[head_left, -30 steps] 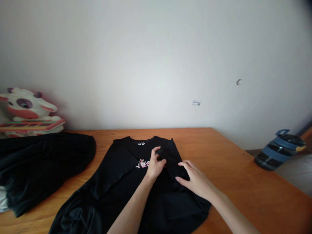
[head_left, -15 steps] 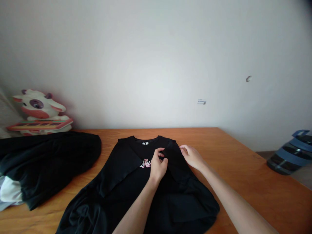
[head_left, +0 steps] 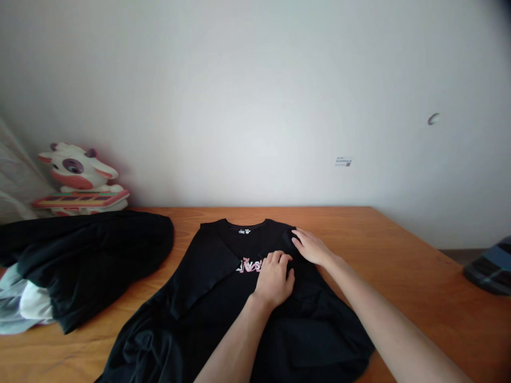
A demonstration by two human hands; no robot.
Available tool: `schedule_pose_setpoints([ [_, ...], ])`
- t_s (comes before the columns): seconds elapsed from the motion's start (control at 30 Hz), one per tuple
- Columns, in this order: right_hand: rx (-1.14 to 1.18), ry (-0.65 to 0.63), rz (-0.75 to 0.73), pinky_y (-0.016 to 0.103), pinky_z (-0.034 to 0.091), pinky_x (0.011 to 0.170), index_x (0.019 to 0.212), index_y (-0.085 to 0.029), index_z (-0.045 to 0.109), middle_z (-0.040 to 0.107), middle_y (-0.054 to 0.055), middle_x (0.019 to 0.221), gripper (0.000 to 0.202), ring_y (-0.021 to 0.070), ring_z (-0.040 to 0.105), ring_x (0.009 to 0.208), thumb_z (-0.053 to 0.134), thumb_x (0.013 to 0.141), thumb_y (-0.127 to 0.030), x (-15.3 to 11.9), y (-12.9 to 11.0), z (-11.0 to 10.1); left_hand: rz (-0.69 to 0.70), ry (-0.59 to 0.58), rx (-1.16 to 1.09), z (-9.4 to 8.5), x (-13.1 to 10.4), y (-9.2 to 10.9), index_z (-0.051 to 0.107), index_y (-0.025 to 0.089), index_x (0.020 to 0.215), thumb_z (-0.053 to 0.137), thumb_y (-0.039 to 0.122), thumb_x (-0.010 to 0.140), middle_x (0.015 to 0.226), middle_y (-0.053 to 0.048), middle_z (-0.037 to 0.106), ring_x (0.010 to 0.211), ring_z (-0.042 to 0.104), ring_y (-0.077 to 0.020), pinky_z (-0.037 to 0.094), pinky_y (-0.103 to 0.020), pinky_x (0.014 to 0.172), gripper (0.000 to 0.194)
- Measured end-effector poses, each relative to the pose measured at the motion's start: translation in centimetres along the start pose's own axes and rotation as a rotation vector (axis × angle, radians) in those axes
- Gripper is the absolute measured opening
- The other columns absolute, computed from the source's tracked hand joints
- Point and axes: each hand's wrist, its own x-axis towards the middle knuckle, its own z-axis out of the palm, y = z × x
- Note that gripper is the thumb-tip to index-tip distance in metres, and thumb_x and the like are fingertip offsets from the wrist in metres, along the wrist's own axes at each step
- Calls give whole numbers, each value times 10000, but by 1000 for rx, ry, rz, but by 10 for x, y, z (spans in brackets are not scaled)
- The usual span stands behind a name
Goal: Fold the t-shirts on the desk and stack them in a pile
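A black long-sleeved shirt (head_left: 215,266) lies spread on the wooden table, its neckline at the far side and a pink and white print across the chest. Its sleeves are folded inward over the front. My left hand (head_left: 275,279) rests on the chest beside the print, fingers bent and thumb apart, touching the cloth. At the shirt's far right shoulder, my right hand (head_left: 311,247) lies on the edge with its fingers and thumb spread apart. Part of the print is hidden behind my left hand.
To the left lies a heap of black clothing (head_left: 99,260) with grey and white cloth (head_left: 35,303) under it. Behind it stands a cow-shaped toy keyboard (head_left: 82,181). A blue and dark bottle (head_left: 491,266) is at the right edge. The wall (head_left: 255,106) rises behind the wooden table (head_left: 407,287).
My left hand has turned palm down, moved slightly right and settled on the shirt; its pinch has opened. My right hand has come onto the shoulder. More of the print shows. The view has shifted.
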Motion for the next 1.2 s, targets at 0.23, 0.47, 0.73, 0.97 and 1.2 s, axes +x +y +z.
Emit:
schedule_pose_setpoints([
  [0.23,65,8,21,315,484,675,788,-266,643,715,28,787,330,215,674,734,521,959,-520,-119,0,-36,2,-14,55,-3,0,3,645,228,1169,560,214,940,1258,-104,658,1180,585,-300,435,-486,1019,244],
  [0.47,234,-130,-21,309,502,727,1103,-283,722,694,16,811,255,201,643,726,635,892,-398,-183,6,-44,44,-60,58,-5,1,3,682,218,1163,555,271,984,1362,-111,662,1270,582,-304,373,-538,1105,226],
  [0.73,466,-292,-120,377,480,1012,838,-235,673,672,100,1304,372,276,623,1189,561,953,-570,-207,7,-87,77,-101,122,-9,-1,5,685,182,1271,638,560,916,1434,-152,623,1347,542,-335,366,-536,1162,521],
  [0.97,239,-145,-12,312,498,743,772,-239,579,690,18,784,372,208,660,765,456,1002,-503,-178,-7,-60,119,-198,123,-11,-3,3,602,179,1415,615,847,754,1566,-176,490,1454,428,-385,301,-565,1222,940],
  [1.2,131,-103,-115,408,473,1019,1235,-233,657,689,120,1323,421,273,646,1214,362,1042,-464,-143,-26,-41,117,-200,116,-15,-5,6,590,176,1421,635,858,708,1554,-186,496,1443,426,-396,316,-581,1201,988],
])
